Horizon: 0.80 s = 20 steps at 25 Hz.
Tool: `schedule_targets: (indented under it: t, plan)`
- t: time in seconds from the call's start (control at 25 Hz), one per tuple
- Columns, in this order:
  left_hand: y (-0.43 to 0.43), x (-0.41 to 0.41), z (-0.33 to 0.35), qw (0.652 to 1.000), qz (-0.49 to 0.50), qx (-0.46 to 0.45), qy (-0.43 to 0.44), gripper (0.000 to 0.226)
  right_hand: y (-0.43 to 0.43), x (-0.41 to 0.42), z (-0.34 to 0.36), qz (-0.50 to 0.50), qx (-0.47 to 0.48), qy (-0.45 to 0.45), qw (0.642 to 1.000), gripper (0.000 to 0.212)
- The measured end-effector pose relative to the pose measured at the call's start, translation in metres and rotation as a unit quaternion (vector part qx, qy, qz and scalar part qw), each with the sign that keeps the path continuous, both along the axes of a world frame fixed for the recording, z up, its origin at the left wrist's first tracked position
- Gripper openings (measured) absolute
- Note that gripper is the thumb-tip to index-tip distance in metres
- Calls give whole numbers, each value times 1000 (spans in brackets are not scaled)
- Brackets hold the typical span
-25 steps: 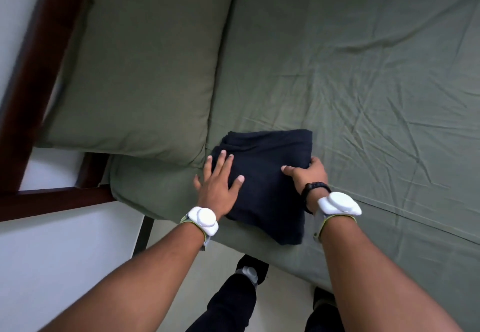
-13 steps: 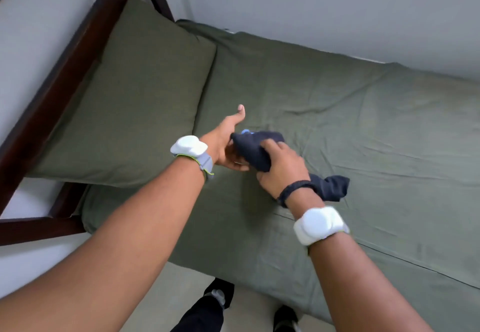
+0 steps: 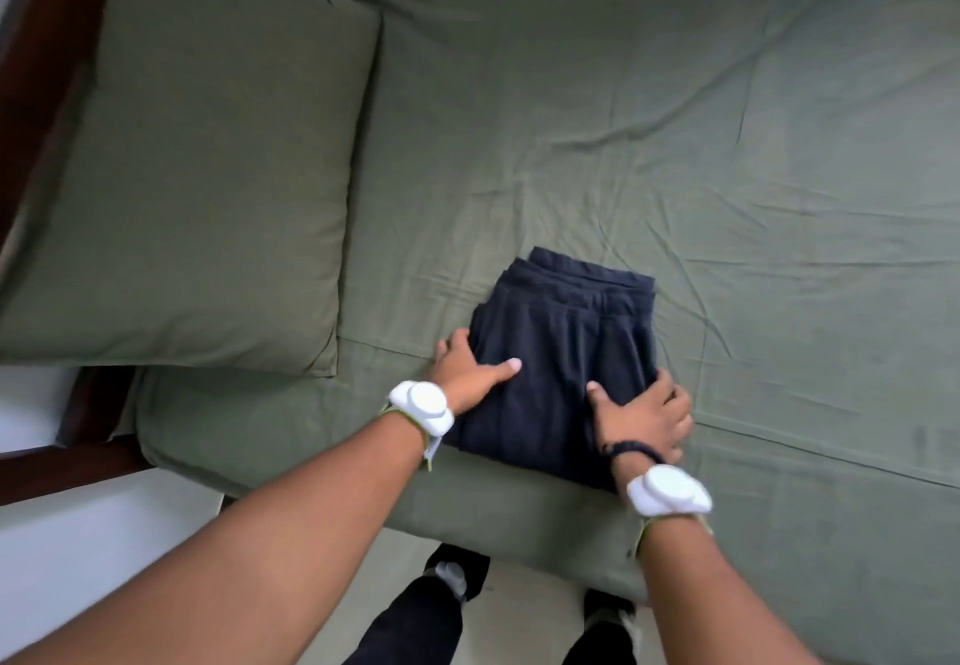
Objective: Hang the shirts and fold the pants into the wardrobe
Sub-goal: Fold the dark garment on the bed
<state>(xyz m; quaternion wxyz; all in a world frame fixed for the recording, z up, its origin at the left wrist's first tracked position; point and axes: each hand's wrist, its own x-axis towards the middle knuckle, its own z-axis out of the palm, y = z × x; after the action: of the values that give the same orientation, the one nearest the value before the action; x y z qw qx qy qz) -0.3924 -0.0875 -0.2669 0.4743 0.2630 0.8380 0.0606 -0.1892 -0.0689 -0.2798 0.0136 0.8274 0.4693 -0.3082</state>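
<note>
A pair of dark navy pants (image 3: 566, 352) lies folded into a flat rectangle on the green bed sheet (image 3: 675, 144), near the bed's front edge. My left hand (image 3: 467, 370) grips the bundle's left edge, thumb on top and fingers at the side. At the lower right edge my right hand (image 3: 644, 415) holds it the same way, thumb on the cloth and fingers curled round the side. Both wrists wear white bands. No shirt, hanger or wardrobe is in view.
A large green pillow (image 3: 208, 160) lies to the left of the pants, against the dark wooden bed frame (image 3: 31, 40). A white wall runs behind the bed. My legs and feet (image 3: 452, 576) stand on the pale floor below the mattress edge.
Half a second ago both hands held the pants bunched up above the sheet. Now the pants lie flat and folded on the bed, with one hand on each side.
</note>
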Motion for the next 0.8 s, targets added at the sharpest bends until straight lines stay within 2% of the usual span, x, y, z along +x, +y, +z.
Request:
schedule_targets:
  t: [0.08, 0.12, 0.2, 0.28, 0.44, 0.56, 0.64, 0.8]
  plan:
    - [18, 4, -13, 1000, -17, -9, 6, 100, 21, 0, -14, -63, -65, 58, 994, 94]
    - [24, 0, -19, 1000, -11, -14, -5, 94, 28, -2, -17, -100, -80, 123, 984, 91]
    - [29, -5, -13, 999, 16, -1, -36, 69, 37, -4, -13, -153, -101, 262, 948, 79]
    - [25, -7, 14, 997, 49, 42, -45, 49, 41, 1, 9, -140, -92, 315, 934, 69]
    - [5, -6, 126, 982, 114, 137, -63, 37, 46, 6, 108, -43, -35, 387, 920, 56]
    - [-31, -16, 232, 966, 164, 199, -4, 38, 49, -16, 210, 70, -24, 441, 895, 51]
    - [-76, -22, 309, 935, 230, 267, 36, 40, 38, -41, 291, 166, -14, 474, 865, 49]
    - [-191, -34, 441, 851, 340, 387, 101, 34, -13, -107, 429, 347, 1, 504, 791, 50]
